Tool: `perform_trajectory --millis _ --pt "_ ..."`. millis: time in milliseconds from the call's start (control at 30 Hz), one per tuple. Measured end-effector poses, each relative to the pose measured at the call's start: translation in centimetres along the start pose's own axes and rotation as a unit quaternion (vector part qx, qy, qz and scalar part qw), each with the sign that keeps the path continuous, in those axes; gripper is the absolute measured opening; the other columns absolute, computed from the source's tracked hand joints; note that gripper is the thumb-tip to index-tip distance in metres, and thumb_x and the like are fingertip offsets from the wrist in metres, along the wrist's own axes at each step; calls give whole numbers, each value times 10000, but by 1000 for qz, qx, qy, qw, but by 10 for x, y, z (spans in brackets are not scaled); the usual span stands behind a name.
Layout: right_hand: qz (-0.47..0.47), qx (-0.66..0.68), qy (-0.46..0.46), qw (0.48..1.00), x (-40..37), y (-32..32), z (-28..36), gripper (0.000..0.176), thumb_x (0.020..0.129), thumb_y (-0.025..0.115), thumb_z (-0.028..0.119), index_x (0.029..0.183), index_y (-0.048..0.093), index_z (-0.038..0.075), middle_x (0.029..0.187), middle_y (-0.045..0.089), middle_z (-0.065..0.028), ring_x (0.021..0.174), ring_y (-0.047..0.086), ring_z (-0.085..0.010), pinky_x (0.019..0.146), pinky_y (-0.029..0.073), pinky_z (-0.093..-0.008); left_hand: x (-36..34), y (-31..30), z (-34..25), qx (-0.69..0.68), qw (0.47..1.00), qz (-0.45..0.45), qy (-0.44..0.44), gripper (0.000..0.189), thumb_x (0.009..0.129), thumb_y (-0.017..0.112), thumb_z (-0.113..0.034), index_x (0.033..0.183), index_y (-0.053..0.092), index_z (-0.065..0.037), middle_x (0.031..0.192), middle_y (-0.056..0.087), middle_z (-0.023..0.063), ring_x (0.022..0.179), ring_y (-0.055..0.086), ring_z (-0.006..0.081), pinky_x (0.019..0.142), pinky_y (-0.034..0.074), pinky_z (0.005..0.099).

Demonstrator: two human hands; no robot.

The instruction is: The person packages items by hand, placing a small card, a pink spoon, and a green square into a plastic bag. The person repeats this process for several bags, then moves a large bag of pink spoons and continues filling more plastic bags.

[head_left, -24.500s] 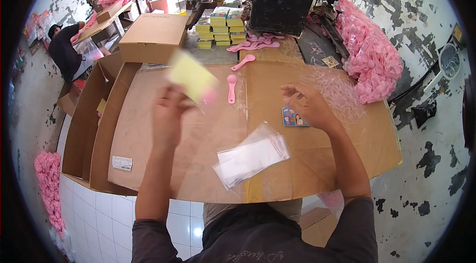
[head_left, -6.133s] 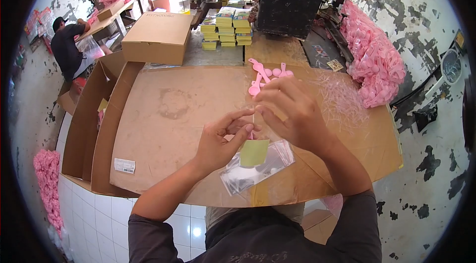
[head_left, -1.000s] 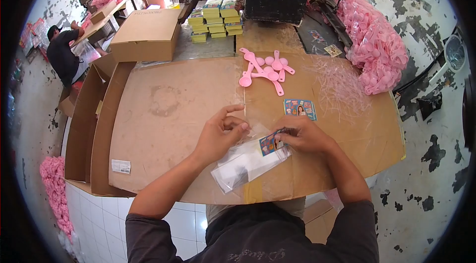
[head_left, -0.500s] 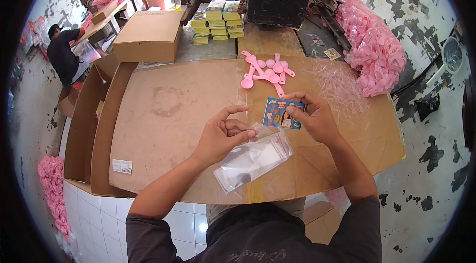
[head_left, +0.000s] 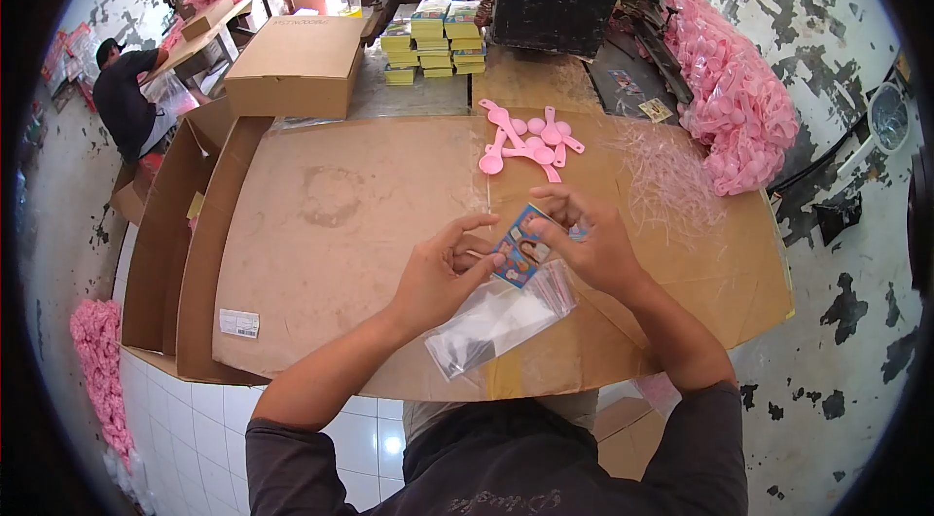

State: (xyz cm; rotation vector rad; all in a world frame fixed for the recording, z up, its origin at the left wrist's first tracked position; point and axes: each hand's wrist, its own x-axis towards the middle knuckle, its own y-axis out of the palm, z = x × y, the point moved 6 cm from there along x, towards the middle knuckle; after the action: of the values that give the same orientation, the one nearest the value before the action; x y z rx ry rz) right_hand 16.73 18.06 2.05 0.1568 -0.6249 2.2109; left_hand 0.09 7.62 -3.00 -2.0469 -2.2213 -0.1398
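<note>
Lt: bright, top-ctr overexp. | glare: floor tiles (head_left: 379, 433) | fisheye, blk corners

We read handwritten capitals on the black cabinet (head_left: 559, 0) towards one o'clock: they seem to begin "KASU", with the ending unclear to us. At eleven o'clock, the lid of the closed carton (head_left: 297, 59) bears a line of dark lettering that we cannot make out surely. At eight o'clock, we see a white label (head_left: 239, 323) with a barcode, its print too small to read. The shirt (head_left: 486, 477) at six o'clock shows faint script, illegible to us.
</note>
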Motion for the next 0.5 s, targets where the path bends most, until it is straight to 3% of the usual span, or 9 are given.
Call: perform_trajectory --millis 33,133,233,333,433,500 --pt "-33 49 39 997 -1 -2 -10 232 910 762 129 1113 731 21 936 715 -94 822 688 -225 767 533 -345 1 -3 1 -14 1000 -20 -4 474 982 683 -8 1418 499 14 1069 745 142 934 730 132 765 589 249" --pt "48 -78 -34 995 -6 2 3 213 943 739 183 1053 732 1 928 716 -92 874 691 -232 781 528 -357 3 -5 2 -55 998 -36 -13 446 986 673 -3 1401 511 25 1075 739 135 926 729 125 744 581 227" --pt "137 -59 -122 981 -6 14 7 234 972 702 226 981 732 -6 996 719 -108 903 670 -233 799 518 -373 2 -4 3 -40 999 -27 -22 412 995 661 -8 1383 529 36 1071 736 130 921 728 121 746 581 219" --pt "96 -104 22 990 27 -12 -43 255 972 680 248 1003 707 -4 1076 702 -143 932 657 -282 830 516 -417 3 -6 4 -29 998 -35 -43 376 1003 657 -22 1359 557 47 1076 733 124 911 723 116 755 586 221" --pt "-6 -335 -7 942 55 -34 -72 265 937 691 252 1035 673 6 1093 676 -168 952 652 -340 849 519 -457 6 -10 13 -64 996 -47 -51 350 1004 665 -40 1332 587 54 1077 734 114 894 716 104 753 587 220" --pt "-3 -357 -3 934 61 -30 -84 275 918 693 249 1049 655 9 1052 667 -175 970 650 -359 856 519 -469 8 -12 16 -91 993 -45 -62 335 1004 673 -57 1312 603 56 1069 737 107 881 712 97 748 588 221"
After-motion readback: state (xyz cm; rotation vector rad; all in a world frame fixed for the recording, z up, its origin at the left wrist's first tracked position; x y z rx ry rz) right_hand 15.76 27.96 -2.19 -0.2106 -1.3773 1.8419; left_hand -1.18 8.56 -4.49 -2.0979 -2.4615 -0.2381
